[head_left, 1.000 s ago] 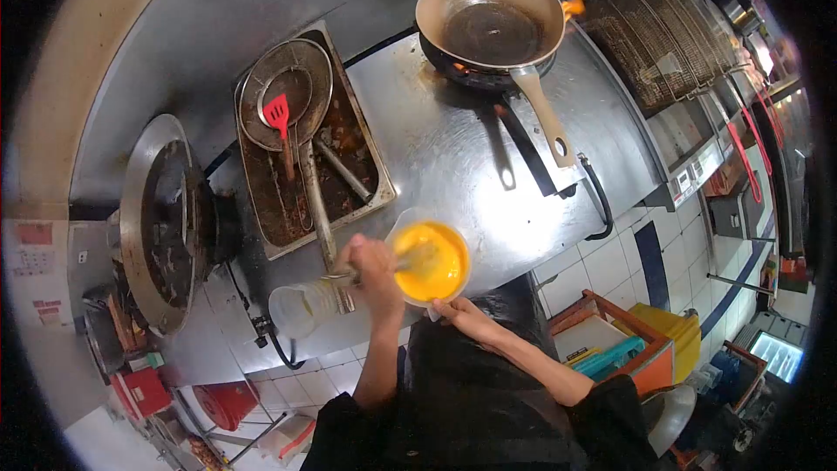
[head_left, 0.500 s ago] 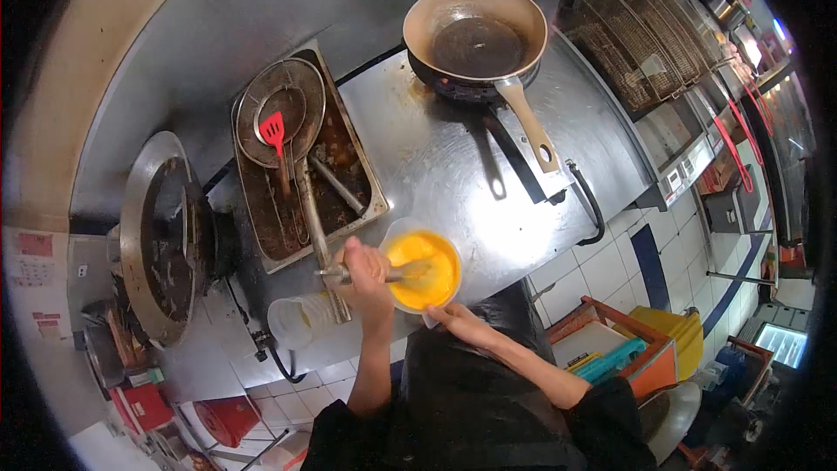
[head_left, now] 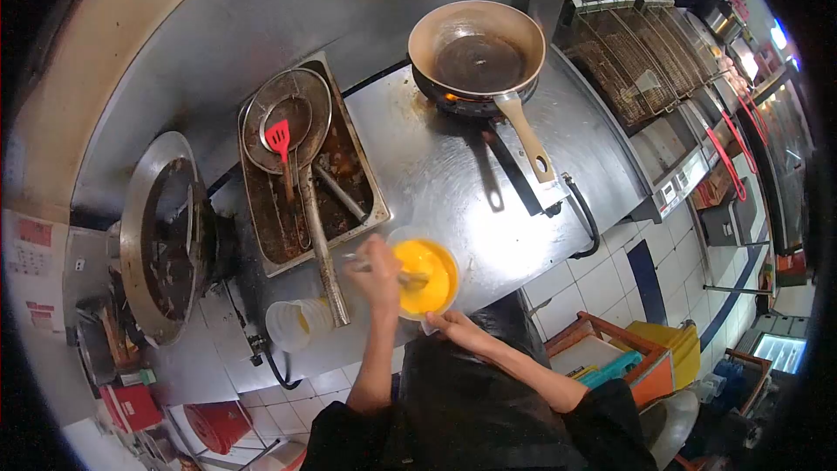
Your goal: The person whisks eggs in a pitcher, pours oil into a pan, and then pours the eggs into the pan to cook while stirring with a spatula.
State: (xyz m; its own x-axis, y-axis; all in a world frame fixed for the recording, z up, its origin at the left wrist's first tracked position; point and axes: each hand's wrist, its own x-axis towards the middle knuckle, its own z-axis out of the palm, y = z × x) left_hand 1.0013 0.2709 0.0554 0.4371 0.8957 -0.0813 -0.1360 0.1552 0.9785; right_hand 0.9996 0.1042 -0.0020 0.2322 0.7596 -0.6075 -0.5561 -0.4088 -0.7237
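Note:
Yellow beaten egg (head_left: 436, 263) fills a translucent plastic jug (head_left: 455, 283) at the front edge of the steel counter. My left hand (head_left: 377, 272) is closed round the handle of a metal whisk, whose blurred head (head_left: 413, 280) dips into the egg. At the jug's near side, my right hand (head_left: 453, 329) grips its handle. Behind, a cream frying pan (head_left: 479, 61) sits on a burner with a small orange glow beneath it. Its long handle (head_left: 528, 141) points toward the front right.
Left of the jug, a steel tray (head_left: 381, 209) holds strainers (head_left: 301, 105) and a red slotted spatula (head_left: 277, 137). One strainer handle (head_left: 327, 275) overhangs the front. Translucent plastic containers (head_left: 292, 324) stand nearby. A large wok (head_left: 144, 279) is far left; fryer baskets (head_left: 636, 57) lie right.
My left hand and the whisk have shifted slightly within the jug, blurred by motion. My right hand still grips the jug. The whole view has tilted a little, and an orange glow now shows under the pan.

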